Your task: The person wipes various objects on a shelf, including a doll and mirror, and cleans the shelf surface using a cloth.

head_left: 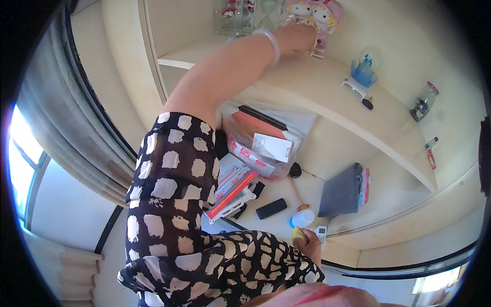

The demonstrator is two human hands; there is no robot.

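Cream shelf (317, 77) bears a paired-doll figurine (322, 19), contacted by the left hand (302, 40); its finger closure cannot be determined. Right hand (311, 246) is curled round a yellow cloth-like item (298, 234). Handling of the figurine appears under way, not complete.

We see a loose black top (220, 266) patterned with rough-edged, cream-white squarish blotches; its wide short sleeve (176, 153) carries the same print and a cross seam. Around the left hand's (300, 40) wrist, we notice a smooth, pale bangle (276, 47).
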